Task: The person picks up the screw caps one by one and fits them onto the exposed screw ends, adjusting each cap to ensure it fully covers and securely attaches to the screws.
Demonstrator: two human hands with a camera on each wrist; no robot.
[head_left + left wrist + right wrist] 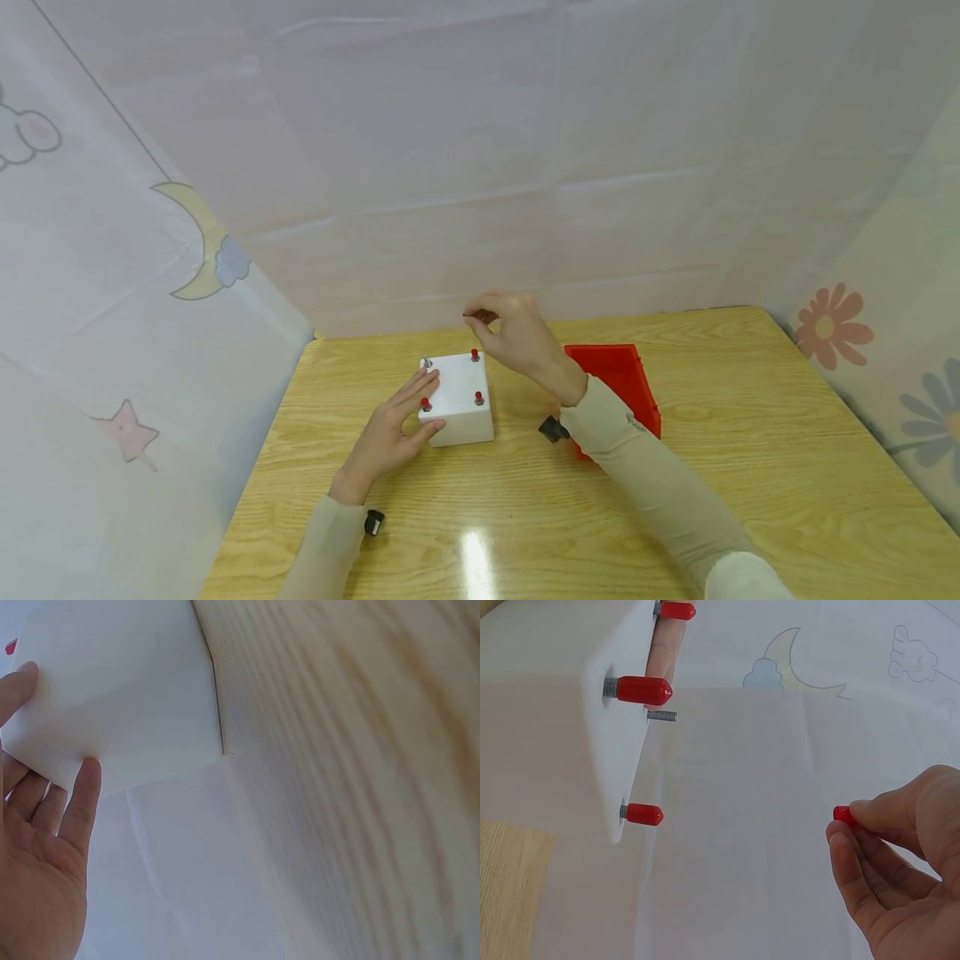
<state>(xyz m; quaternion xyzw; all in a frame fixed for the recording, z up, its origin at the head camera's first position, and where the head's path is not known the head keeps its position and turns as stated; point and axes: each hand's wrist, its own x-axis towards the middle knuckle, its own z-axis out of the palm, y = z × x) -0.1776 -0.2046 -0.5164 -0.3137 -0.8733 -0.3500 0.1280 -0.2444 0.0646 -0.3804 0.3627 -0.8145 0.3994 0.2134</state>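
A white box (459,385) stands on the table with metal studs at its top corners. Red caps (478,397) cover three studs; the far left threaded stud (662,716) is bare. My left hand (390,433) rests on the box's left side, extended fingers across the top and thumb against the front face (142,712). Above and behind the box, apart from it, my right hand (510,333) pinches a small red cap (843,814) between thumb and fingertips. Those fingers hide part of the cap.
To the right, a red bin (618,375) sits partly behind my right forearm. The wooden table (720,433) meets a light cloth backdrop (450,167) at the back and sides. A small black device (553,429) is at my right wrist.
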